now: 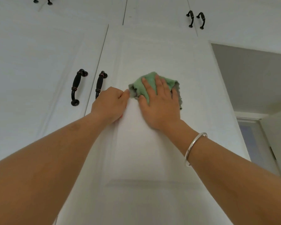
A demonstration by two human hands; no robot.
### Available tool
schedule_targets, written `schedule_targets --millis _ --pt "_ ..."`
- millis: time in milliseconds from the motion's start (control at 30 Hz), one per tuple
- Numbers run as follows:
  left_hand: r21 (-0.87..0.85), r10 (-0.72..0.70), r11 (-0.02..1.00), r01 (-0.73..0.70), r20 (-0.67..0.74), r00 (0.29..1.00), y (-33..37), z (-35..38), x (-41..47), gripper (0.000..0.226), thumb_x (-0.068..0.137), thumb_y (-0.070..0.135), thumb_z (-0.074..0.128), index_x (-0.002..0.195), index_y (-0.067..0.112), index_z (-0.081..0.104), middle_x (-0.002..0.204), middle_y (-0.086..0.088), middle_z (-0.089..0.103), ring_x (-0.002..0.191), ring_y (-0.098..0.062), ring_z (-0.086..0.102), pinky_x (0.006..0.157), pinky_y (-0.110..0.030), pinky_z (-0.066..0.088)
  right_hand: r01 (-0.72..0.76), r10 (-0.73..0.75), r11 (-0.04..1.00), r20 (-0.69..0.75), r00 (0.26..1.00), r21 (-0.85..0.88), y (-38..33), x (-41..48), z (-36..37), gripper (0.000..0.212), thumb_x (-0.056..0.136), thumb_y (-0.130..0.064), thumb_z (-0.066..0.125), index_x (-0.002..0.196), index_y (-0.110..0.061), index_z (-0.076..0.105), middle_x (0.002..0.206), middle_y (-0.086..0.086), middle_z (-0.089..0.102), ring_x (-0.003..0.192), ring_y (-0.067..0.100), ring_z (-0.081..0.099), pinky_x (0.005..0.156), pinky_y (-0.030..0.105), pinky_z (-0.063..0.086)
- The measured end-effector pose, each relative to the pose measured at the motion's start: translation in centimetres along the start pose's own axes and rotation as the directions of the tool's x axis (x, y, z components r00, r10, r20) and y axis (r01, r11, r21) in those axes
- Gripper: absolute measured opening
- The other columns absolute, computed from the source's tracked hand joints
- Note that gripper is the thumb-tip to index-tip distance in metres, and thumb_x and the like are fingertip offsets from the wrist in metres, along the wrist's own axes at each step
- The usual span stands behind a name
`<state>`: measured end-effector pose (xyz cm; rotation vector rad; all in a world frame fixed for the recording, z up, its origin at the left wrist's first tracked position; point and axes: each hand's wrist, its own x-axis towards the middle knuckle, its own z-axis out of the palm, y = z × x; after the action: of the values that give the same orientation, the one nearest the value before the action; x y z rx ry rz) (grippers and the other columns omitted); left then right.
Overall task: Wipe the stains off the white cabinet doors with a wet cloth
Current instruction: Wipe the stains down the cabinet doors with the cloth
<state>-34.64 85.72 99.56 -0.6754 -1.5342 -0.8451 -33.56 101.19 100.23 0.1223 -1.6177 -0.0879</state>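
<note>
Mid-wipe: our right hand (159,101) presses green cloth (150,80) flat on door (152,151); left hand (110,103), cloth's 9 o'clock, curled, contents unclear. Next we'd sweep firmly toward 12 o'clock

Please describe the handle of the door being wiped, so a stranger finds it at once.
Start at the middle white door, where the right hand presses a green cloth. Two dark handles stand side by side near its left edge. It is the right handle: unlike the left handle, its lower end is hidden behind the left hand.
</note>
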Motion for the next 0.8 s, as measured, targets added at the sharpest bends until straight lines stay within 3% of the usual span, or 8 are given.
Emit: schedule_targets --millis 167,267,367,433,600,700,800 --pt "-0.159 -0.101 0.98 0.12 0.126 0.987 0.5 -0.5 -0.1 0.05 0.1 0.035 0.042 0.055 0.012 0.042 0.051 -0.003 0.045 0.047 -0.019 0.039 0.054 -0.028 0.035 0.127 -0.127 0.992 -0.036 0.991 0.015 -1.5 -5.5 0.8 0.06 0.095 -0.05 0.022 0.153 -0.034 0.019 0.162 0.006 0.013 0.15 0.022 0.008 0.119 0.051 0.001" --pt "-0.14 -0.149 0.974 0.178 0.192 0.97 0.8 -0.8 -0.7 0.05 0.098 0.031 0.047 0.051 0.014 0.039 0.047 -0.001 0.04 0.044 -0.016 0.035 0.049 -0.026 0.031 0.198 -0.197 0.98 -0.025 0.98 0.009 -1.1 -7.9 0.7 0.059 0.094 -0.051 0.027 0.15 -0.033 0.03 0.159 0.008 0.024 0.148 0.024 0.018 0.117 0.057 0.009" --pt "-0.098 -0.162 0.979 0.177 0.137 0.977 1.5 -0.5 -1.4 0.05 0.097 0.031 0.049 0.051 0.013 0.041 0.044 -0.001 0.042 0.042 -0.018 0.037 0.051 -0.027 0.034 0.339 -0.338 0.941 0.053 0.94 -0.008 1.5 -9.3 0.0 0.058 0.094 -0.056 0.028 0.149 -0.038 0.031 0.16 0.005 0.022 0.148 0.022 0.017 0.118 0.055 0.008" --pt "-0.092 -0.14 0.984 0.151 0.114 0.984 2.6 0.4 -1.9 0.048 0.097 0.032 0.049 0.054 0.011 0.046 0.043 -0.001 0.043 0.039 -0.018 0.04 0.053 -0.028 0.037 0.355 -0.352 0.934 0.075 0.933 -0.032 4.0 -9.3 -0.5 0.06 0.093 -0.06 0.027 0.15 -0.04 0.029 0.161 0.003 0.019 0.149 0.019 0.014 0.118 0.054 0.007" --pt "-0.048 -0.133 0.988 0.145 0.186 0.973 3.9 2.5 -3.1 0.048 0.096 0.032 0.049 0.052 0.014 0.043 0.031 0.008 0.039 0.024 -0.007 0.037 0.056 -0.026 0.039 0.047 -0.047 0.999 0.015 0.999 -0.021 9.4 -7.5 -2.1 0.065 0.092 -0.065 0.022 0.152 -0.04 0.02 0.163 0.005 0.012 0.15 0.02 0.009 0.119 0.052 0.009" --pt "-0.083 -0.171 0.979 0.188 0.181 0.968 3.8 2.4 -3.3 0.047 0.097 0.03 0.047 0.054 0.013 0.045 0.029 0.009 0.041 0.025 -0.005 0.038 0.053 -0.024 0.035 -0.151 0.148 0.985 0.04 0.988 0.089 10.3 -6.7 -2.5 0.061 0.097 -0.059 0.025 0.154 -0.037 0.015 0.163 0.005 0.0 0.15 0.022 0.003 0.121 0.045 0.01" --pt "-0.092 -0.174 0.977 0.194 0.192 0.966 4.0 2.5 -3.3 0.043 0.097 0.031 0.047 0.06 0.01 0.049 0.029 0.01 0.041 0.024 -0.004 0.036 0.051 -0.024 0.034 -0.252 0.253 0.967 -0.041 0.966 0.036 8.5 -7.5 -1.6 0.067 0.093 -0.057 0.01 0.155 -0.031 0.011 0.162 0.013 0.004 0.149 0.028 0.005 0.121 0.047 0.006"
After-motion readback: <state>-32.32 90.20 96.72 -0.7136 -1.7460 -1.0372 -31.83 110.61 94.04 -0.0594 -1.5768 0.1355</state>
